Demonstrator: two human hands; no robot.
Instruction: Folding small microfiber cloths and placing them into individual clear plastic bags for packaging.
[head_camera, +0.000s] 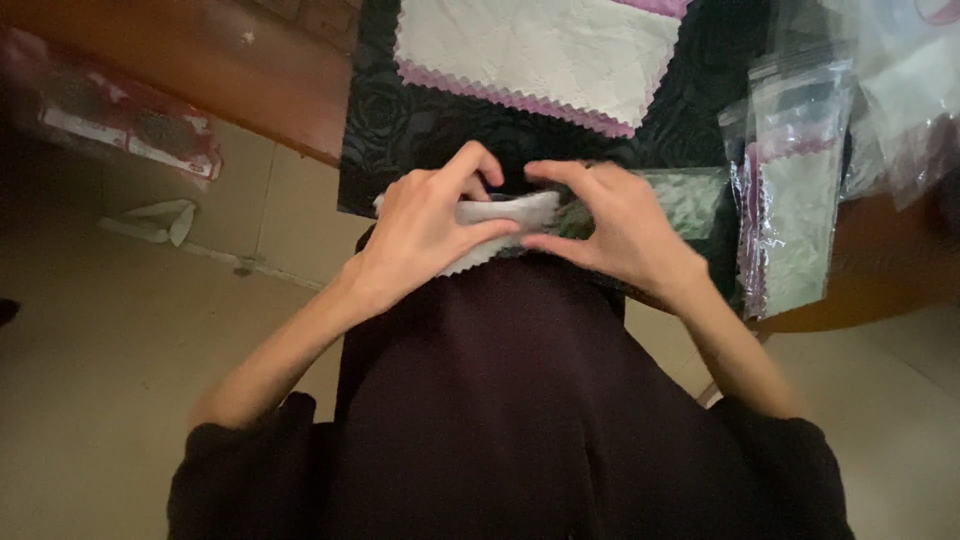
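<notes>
My left hand (425, 235) and my right hand (615, 225) meet at the near edge of a black embossed cloth (385, 120). Both pinch a small stack of fabric swatches: a white swatch with a zigzag-cut edge (500, 218) sits under my left fingers, and a grey-green swatch (690, 200) spreads to the right under my right hand. My thumbs and forefingers are closed on the swatches. Part of the stack is hidden beneath my hands.
A larger white swatch with a pink zigzag border (540, 50) lies farther back on the black cloth. Clear plastic bags with fabric pieces (795, 190) pile at the right. The brown wooden table (230, 70) edge runs to the left; tiled floor (110, 340) lies below.
</notes>
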